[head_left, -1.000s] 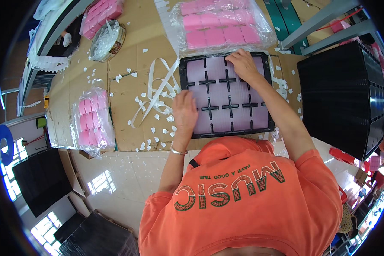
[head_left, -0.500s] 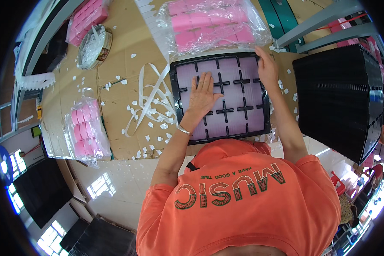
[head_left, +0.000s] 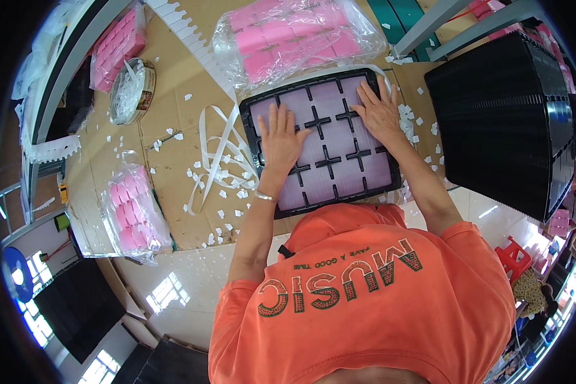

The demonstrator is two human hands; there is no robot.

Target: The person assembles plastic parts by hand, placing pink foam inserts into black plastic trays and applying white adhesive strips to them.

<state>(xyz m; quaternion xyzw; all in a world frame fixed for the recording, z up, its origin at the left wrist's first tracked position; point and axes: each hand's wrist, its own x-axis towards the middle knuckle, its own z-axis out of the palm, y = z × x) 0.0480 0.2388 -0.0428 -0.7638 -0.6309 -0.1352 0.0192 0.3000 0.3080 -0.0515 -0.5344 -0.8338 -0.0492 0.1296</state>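
Observation:
A black plastic tray (head_left: 335, 198) with cross-shaped dividers lies on the cardboard-covered bench in front of me. Between its dividers shows a smooth lilac surface (head_left: 308, 168). My left hand (head_left: 281, 142) rests flat on the tray's left half, fingers spread and pointing away from me. On the upper right part lies my right hand (head_left: 379, 116), also with its fingers apart, near the rim. Neither hand grips anything. White strips (head_left: 219, 150) curl loosely beside the tray's left edge.
Bagged pink blocks (head_left: 294, 38) touch the tray's far side. A smaller pink bag (head_left: 134, 208) lies left, near the bench edge. A round tub (head_left: 133, 93) holds white scraps. Stacked black trays (head_left: 486, 121) stand right. White bits litter the cardboard (head_left: 179, 160).
My right hand has moved from the tray's right rim onto its upper right surface, fingers spreading. My left hand has shifted slightly left across the tray. The whole view has turned a little.

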